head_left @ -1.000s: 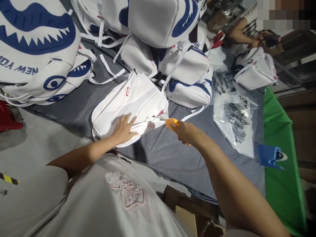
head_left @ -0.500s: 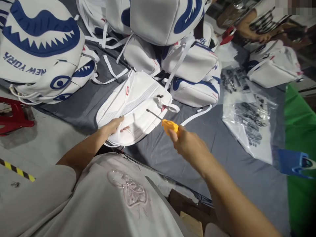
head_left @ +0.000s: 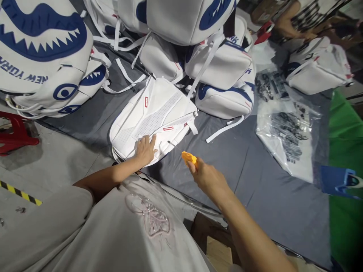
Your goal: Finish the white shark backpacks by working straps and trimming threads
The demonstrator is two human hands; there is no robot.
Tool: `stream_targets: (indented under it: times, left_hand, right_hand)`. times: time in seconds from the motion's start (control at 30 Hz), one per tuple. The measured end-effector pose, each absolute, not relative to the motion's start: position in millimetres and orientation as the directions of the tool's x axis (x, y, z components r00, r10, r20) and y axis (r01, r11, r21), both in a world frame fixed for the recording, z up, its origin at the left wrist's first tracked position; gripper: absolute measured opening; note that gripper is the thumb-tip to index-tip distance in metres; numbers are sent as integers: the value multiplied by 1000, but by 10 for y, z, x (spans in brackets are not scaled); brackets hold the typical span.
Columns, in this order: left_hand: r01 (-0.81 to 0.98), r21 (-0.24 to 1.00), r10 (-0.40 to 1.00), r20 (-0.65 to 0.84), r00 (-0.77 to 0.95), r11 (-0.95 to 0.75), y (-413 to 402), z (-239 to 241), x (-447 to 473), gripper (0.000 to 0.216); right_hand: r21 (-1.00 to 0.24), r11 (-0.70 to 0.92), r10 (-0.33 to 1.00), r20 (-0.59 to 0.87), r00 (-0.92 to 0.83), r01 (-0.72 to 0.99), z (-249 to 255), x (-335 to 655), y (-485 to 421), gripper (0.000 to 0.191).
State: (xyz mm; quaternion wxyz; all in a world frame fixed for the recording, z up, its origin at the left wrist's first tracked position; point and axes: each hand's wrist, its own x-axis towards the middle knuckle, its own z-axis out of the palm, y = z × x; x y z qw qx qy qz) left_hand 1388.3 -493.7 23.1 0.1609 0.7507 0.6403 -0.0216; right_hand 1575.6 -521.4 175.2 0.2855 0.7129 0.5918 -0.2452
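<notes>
A white backpack (head_left: 155, 117) lies on the grey-covered table with its back panel and shoulder straps facing up; small red labels show on the straps. My left hand (head_left: 145, 149) rests on the near part of the backpack, fingers spread over a strap. In my right hand (head_left: 208, 175) is an orange-handled tool (head_left: 189, 156) with a long thin shaft, gripped in closed fingers. Its tip points at the backpack's right near edge; whether it touches the fabric I cannot tell.
White backpacks with blue shark-mouth prints (head_left: 42, 37) are piled at the left, and more (head_left: 221, 66) are stacked behind. Printed plastic bags (head_left: 289, 132) lie to the right, near a green sheet (head_left: 346, 151). A co-worker's arm (head_left: 287, 22) shows at the far right. A red stool (head_left: 19, 132) stands left.
My left hand has moved right and now lies flat on the backpack, whose right strap lies across the panel. My right hand has shifted slightly left and nearer with the tool.
</notes>
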Motion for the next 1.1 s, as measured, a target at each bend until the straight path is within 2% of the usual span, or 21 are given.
stream_targets:
  times: [0.13, 0.23, 0.37, 0.47, 0.53, 0.6, 0.63, 0.7, 0.77, 0.83, 0.9, 0.97, 1.03, 1.07, 1.1]
  left_hand:
    - [968, 210, 961, -207, 182, -138, -4915, 144, 13866, 76]
    - [967, 213, 961, -204, 186, -142, -4916, 96, 13857, 76]
    - [958, 244, 960, -199, 199, -149, -4921, 81, 13875, 75]
    - [940, 323, 960, -213, 184, -109, -4901, 103, 13869, 77]
    - [872, 490, 959, -245, 140, -2, -4843, 110, 13810, 74]
    - [680, 703, 932, -354, 83, 206, -4743, 97, 13698, 59]
    - [570, 763, 906, -417, 72, 305, -4683, 85, 13632, 51]
    - [352, 791, 824, -559, 87, 500, -4570, 62, 13519, 56]
    - [188, 740, 730, -671, 133, 646, -4493, 70, 13473, 67]
    - [74, 680, 659, -728, 190, 730, -4473, 136, 13488, 65]
    - [93, 702, 669, -704, 238, 706, -4499, 258, 13481, 52]
    - [156, 839, 803, -545, 241, 522, -4538, 397, 13349, 43]
    - [226, 932, 941, -316, 118, 285, -4545, 494, 13065, 44]
    - [264, 937, 970, -242, 20, 228, -4529, 512, 12890, 42]
    - [276, 930, 970, -231, -74, 242, -4500, 508, 12715, 37]
  right_hand:
    - [67, -131, 672, -727, 139, 989, 1590, 15688, -5304, 42]
    - [5, -198, 666, -733, 138, 980, 1451, 15706, -5345, 43]
    - [-169, -342, 610, -788, 81, 924, 1343, 15806, -5355, 43]
    - [-255, -425, 669, -735, 111, 869, 1377, 15900, -5293, 41]
    - [-277, -443, 718, -679, 153, 853, 1447, 15959, -5235, 41]
    - [-350, -450, 690, -720, 71, 822, 1519, 16011, -5188, 41]
    - [-391, -461, 674, -738, 29, 797, 1545, 16034, -5175, 41]
    - [-413, -502, 714, -694, 95, 760, 1562, 16061, -5179, 44]
    - [-397, -520, 778, -586, 227, 757, 1536, 16036, -5246, 48]
    - [-380, -501, 764, -616, 192, 777, 1488, 15930, -5395, 50]
    - [-334, -443, 691, -718, 80, 832, 1432, 15740, -5621, 48]
    - [-221, -393, 657, -746, 105, 893, 1368, 15501, -5879, 44]
    - [-108, -377, 665, -723, 187, 920, 1281, 15256, -6098, 41]
    - [-78, -384, 664, -716, 217, 920, 1225, 15142, -6172, 40]
    - [-65, -397, 664, -709, 238, 916, 1159, 15036, -6217, 40]
